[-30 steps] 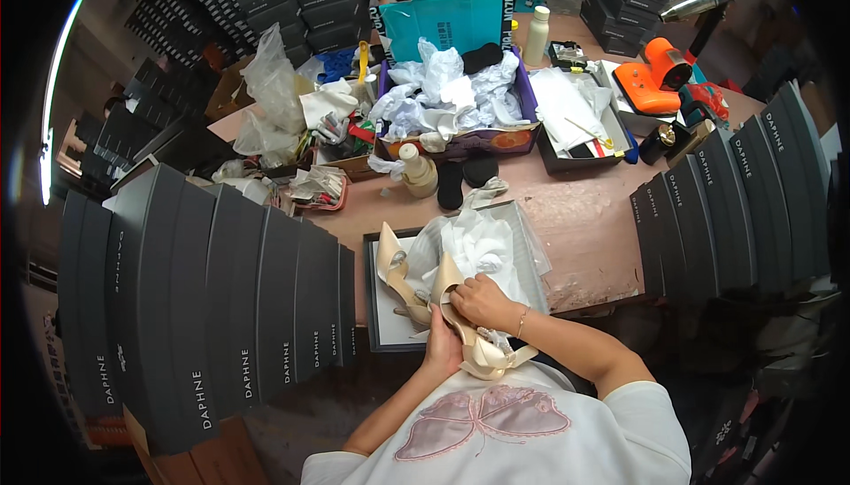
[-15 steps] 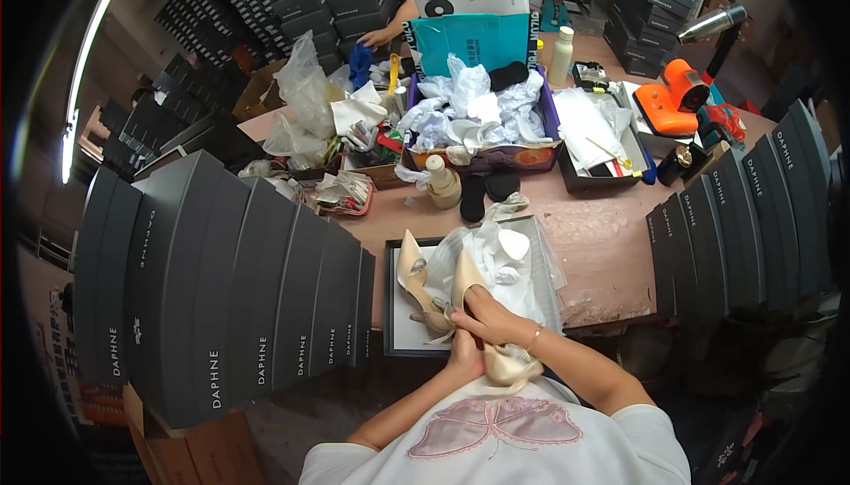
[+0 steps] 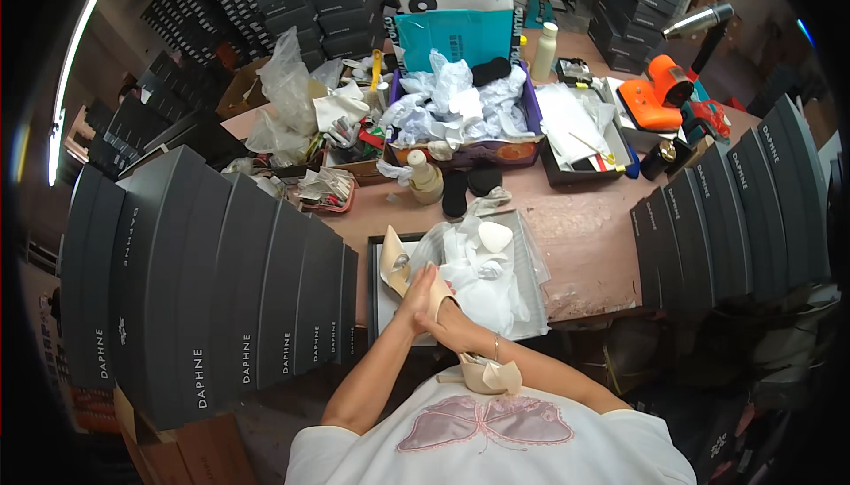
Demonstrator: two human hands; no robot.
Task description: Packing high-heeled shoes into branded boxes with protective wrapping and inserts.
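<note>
I hold a beige pointed high-heeled shoe (image 3: 440, 304) over the front of the work table. My left hand (image 3: 416, 297) presses round the side of its toe. My right hand (image 3: 453, 327) reaches into the toe opening, its fingertips hidden. The shoe's heel end (image 3: 487, 373) lies back against my shirt, under my right wrist. A matching beige shoe (image 3: 390, 244) rests in a dark shoebox (image 3: 374, 308) just beyond my left hand, partly covered by it. White tissue paper (image 3: 482, 295) with a white rounded piece (image 3: 495, 237) lies to the right of the shoes.
Rows of dark shoeboxes flank me at left (image 3: 186, 281) and right (image 3: 699, 228). Beyond stand a cream bottle (image 3: 425, 182), black pads (image 3: 454, 193), a purple carton (image 3: 534, 118) of crumpled paper, a tray (image 3: 567, 171) of papers and an orange device (image 3: 651, 104). Clear plastic bags sit at left.
My left hand has moved from beneath the shoe up to its toe side. The shoe and my right hand have shifted slightly left. A person's hand at the back has left the view.
</note>
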